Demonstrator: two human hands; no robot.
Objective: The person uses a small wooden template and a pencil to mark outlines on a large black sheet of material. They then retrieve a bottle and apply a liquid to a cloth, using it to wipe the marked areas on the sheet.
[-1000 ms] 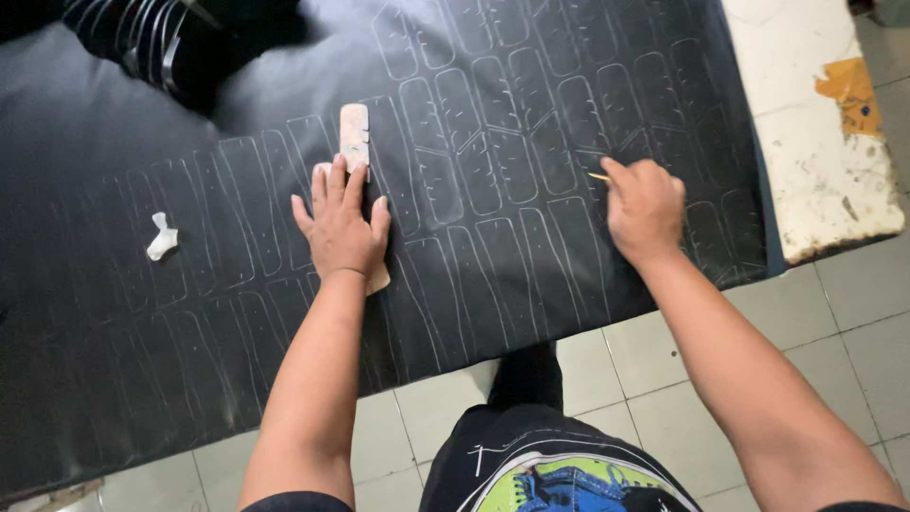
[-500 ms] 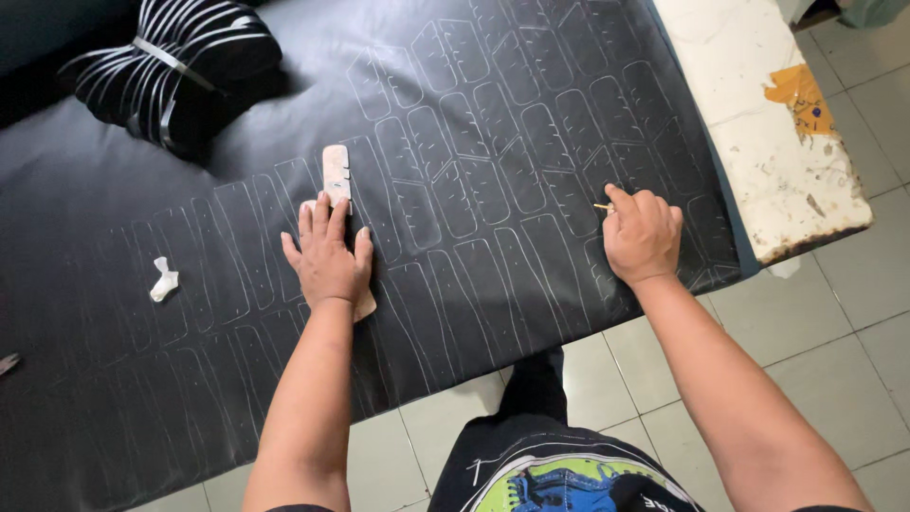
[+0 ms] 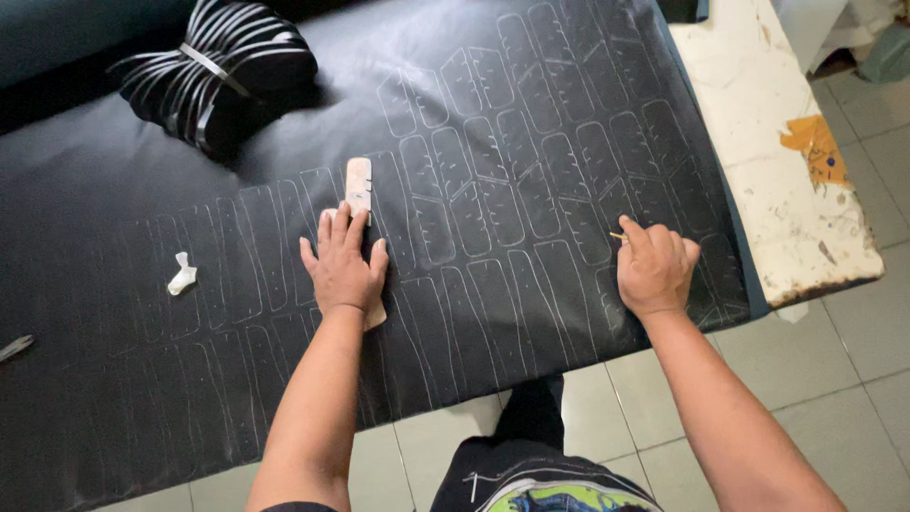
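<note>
A large black sheet [image 3: 531,104] covers the table, marked all over with white outlines of long tapered shapes. My left hand [image 3: 342,265] lies flat, fingers spread, on a pale elongated template [image 3: 358,182] whose upper end sticks out past the fingertips. My right hand [image 3: 654,268] is closed around a thin yellowish marking stick [image 3: 618,236], its tip at the sheet near the right edge.
A bundle of black strips with pale edges [image 3: 220,74] lies at the back left. A small white scrap [image 3: 181,276] sits left of my left hand. The worn white tabletop [image 3: 777,161] shows at the right, tiled floor [image 3: 853,417] below it.
The view has shifted, so the bundle and table edge sit lower in frame. Both hands stay on the sheet in about the same places.
</note>
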